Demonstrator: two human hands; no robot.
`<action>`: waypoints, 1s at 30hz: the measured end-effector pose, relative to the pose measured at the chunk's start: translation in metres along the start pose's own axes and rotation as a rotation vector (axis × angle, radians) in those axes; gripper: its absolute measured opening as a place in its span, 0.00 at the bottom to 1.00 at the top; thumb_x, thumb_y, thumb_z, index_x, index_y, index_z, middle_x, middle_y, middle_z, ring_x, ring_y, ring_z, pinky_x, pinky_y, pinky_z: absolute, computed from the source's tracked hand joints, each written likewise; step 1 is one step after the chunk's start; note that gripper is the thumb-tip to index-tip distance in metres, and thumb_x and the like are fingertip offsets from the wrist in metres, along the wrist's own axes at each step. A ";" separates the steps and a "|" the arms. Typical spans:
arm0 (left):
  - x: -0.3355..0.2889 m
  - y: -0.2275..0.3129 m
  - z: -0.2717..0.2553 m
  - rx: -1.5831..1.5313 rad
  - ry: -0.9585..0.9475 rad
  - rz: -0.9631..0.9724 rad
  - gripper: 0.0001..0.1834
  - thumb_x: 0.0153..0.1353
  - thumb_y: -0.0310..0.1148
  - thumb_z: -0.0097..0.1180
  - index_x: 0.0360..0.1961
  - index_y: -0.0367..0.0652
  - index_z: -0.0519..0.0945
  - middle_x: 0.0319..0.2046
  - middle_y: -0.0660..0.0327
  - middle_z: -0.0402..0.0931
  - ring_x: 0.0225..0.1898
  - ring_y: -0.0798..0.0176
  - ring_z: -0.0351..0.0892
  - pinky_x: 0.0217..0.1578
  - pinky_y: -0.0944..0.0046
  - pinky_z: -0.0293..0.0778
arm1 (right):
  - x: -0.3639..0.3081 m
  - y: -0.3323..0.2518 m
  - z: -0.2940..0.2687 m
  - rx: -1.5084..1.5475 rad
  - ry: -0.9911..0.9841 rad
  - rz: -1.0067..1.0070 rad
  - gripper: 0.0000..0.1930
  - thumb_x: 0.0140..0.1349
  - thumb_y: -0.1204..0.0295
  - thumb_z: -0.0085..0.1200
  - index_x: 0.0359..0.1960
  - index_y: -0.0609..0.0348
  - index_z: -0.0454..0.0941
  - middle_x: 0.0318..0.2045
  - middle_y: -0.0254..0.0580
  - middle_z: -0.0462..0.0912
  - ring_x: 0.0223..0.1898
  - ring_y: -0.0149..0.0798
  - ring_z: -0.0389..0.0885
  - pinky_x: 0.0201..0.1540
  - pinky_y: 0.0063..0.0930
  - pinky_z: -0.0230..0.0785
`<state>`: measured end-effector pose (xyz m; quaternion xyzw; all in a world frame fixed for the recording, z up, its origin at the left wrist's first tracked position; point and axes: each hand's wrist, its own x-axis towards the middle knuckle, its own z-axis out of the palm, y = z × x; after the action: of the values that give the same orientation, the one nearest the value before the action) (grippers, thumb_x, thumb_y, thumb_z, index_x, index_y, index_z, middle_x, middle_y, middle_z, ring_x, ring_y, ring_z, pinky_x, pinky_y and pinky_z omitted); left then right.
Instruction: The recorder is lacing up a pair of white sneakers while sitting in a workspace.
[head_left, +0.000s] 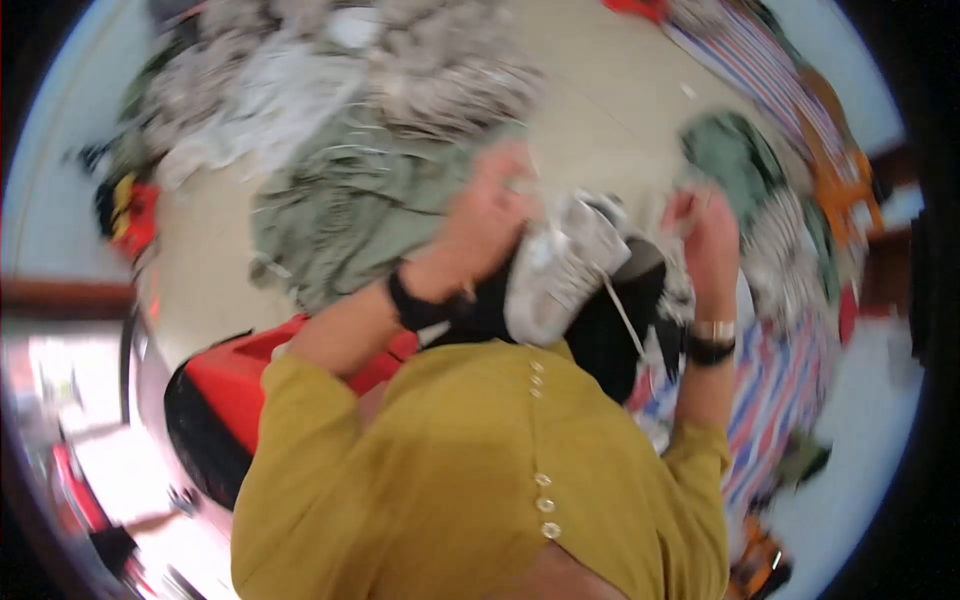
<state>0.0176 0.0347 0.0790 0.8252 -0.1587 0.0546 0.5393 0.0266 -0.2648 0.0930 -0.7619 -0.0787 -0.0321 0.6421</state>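
Observation:
A white lace-up sneaker rests across my dark-trousered lap, its opening facing away from me. One pale shoelace hangs loose down its right side. Beside the shoe's upper left edge is my left hand, blurred, with its fingers curled in; what they hold, if anything, cannot be made out. My right hand is raised to the right of the shoe, apart from it. Its fingers are bent together in a pinch, and blur hides whatever is between them.
Green fabric lies on the floor ahead to the left, with heaps of grey-beige fabric beyond. A red and black bag or seat is by my left side. At right are striped woven sheeting, a dark green cloth and an orange stool.

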 end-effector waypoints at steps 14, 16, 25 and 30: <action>-0.003 -0.007 0.050 0.262 -0.381 0.240 0.13 0.54 0.29 0.58 0.42 0.46 0.77 0.26 0.60 0.70 0.29 0.60 0.75 0.31 0.64 0.72 | -0.089 0.044 0.048 -0.865 -0.232 0.130 0.12 0.55 0.62 0.58 0.32 0.60 0.79 0.22 0.48 0.79 0.26 0.50 0.79 0.29 0.38 0.70; 0.000 -0.010 0.060 0.456 -0.366 0.461 0.12 0.51 0.32 0.61 0.38 0.47 0.77 0.26 0.61 0.70 0.29 0.56 0.74 0.29 0.61 0.72 | -0.085 0.046 0.042 -0.874 -0.324 0.120 0.11 0.54 0.63 0.58 0.31 0.58 0.79 0.22 0.48 0.79 0.26 0.50 0.78 0.30 0.39 0.70; 0.005 0.002 0.082 0.708 -0.495 0.241 0.11 0.52 0.37 0.60 0.28 0.44 0.72 0.27 0.59 0.73 0.31 0.54 0.77 0.29 0.57 0.72 | -0.047 0.045 -0.031 -0.750 0.317 0.217 0.11 0.56 0.66 0.51 0.39 0.54 0.78 0.27 0.50 0.81 0.30 0.49 0.80 0.33 0.39 0.71; 0.008 -0.010 0.080 0.611 -0.537 0.203 0.11 0.54 0.37 0.58 0.29 0.42 0.72 0.27 0.55 0.75 0.32 0.50 0.77 0.30 0.55 0.71 | -0.059 0.040 -0.011 -0.512 0.343 0.163 0.11 0.56 0.70 0.54 0.41 0.58 0.76 0.29 0.47 0.81 0.29 0.42 0.81 0.34 0.32 0.71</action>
<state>0.0220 -0.0357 0.0398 0.9123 -0.3509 -0.0650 0.2011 -0.0242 -0.2865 0.0472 -0.8860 0.1023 -0.1273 0.4339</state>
